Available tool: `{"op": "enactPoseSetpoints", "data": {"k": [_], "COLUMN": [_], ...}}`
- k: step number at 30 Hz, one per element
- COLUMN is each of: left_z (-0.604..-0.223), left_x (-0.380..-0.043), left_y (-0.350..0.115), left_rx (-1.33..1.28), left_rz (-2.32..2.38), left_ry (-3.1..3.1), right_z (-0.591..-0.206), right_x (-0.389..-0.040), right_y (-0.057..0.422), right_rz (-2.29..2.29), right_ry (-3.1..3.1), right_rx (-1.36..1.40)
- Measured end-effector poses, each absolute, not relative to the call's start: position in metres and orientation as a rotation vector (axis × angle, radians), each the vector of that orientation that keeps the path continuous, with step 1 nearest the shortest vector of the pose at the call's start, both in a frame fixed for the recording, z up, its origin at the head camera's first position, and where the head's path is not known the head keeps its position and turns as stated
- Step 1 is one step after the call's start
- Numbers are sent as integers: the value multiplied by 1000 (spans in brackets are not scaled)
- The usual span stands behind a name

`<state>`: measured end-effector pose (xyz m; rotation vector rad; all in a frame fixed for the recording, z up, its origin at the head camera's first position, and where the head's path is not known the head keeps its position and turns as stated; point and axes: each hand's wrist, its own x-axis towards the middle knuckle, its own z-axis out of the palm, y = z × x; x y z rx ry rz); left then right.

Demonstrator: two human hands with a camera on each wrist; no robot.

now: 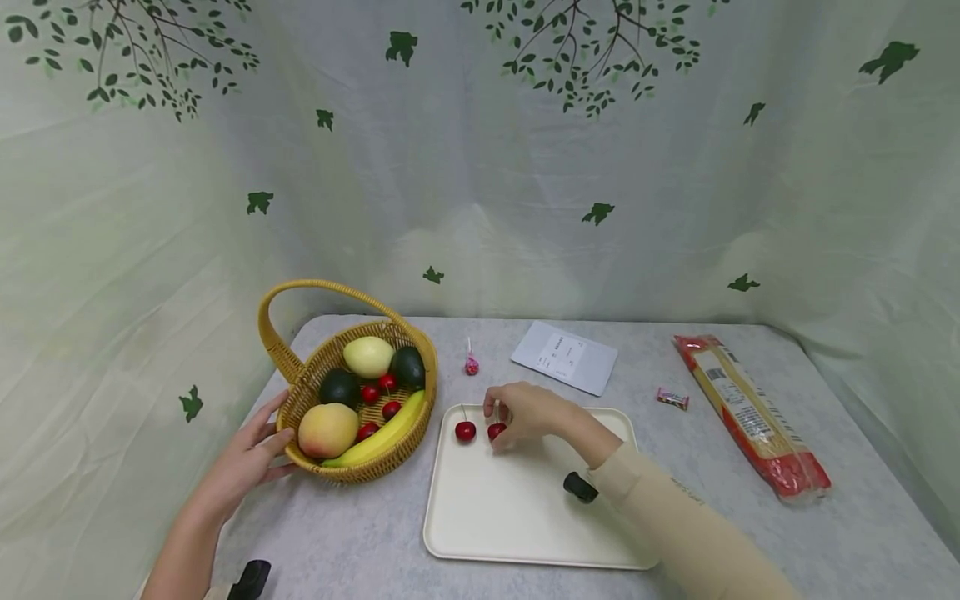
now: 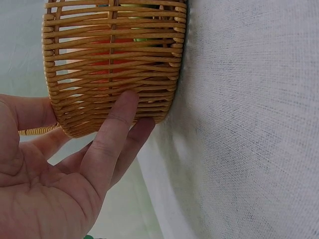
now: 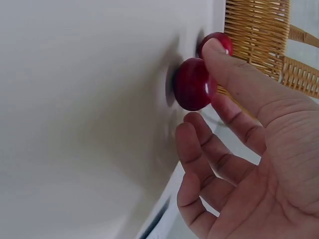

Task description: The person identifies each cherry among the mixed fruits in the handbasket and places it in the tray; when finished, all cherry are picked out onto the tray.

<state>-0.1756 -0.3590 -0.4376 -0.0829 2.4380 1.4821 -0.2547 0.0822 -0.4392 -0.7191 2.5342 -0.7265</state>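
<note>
1. Head view: A person works a cherry (image 1: 496,432) at the far left part of a cream tray (image 1: 517,508), thumb and fingers of the right hand (image 1: 528,412) closed about it; a second cherry (image 1: 466,431) sits just to its left, stem up. At scene left, the left hand (image 1: 255,450) rests against a wicker basket (image 1: 337,473) of fruit, with a peach (image 1: 327,431) and a banana (image 1: 382,433) on its near side. The step in hand appears to be setting or lifting that one cherry.

2. Left wrist view: Fingers mostly extended, unclenched, the left hand touches the basket's woven side, seemingly to steady it. The basket stands upright on the tabletop (image 2: 249,109).

3. Right wrist view: Thumb and forefinger pinch the cherry, the other fingers loosely bent and free. Whether the fruit bears on the tray or hangs just above it cannot be told. The next move likely calls for a light, level pinch that clears the second cherry close by.
</note>
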Motion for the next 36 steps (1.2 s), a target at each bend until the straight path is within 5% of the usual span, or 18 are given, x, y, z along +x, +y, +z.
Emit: {"op": "enactPoseSetpoints", "data": {"k": [36], "left_z": [-435], "left_x": [-174], "left_y": [-358], "left_rx": [-97], "left_rz": [1488], "left_ry": [2426], "right_z": [-435], "right_x": [-250], "right_y": [91], "right_rz": [-728], "right_ry": [2572], "right_rx": [-720]}}
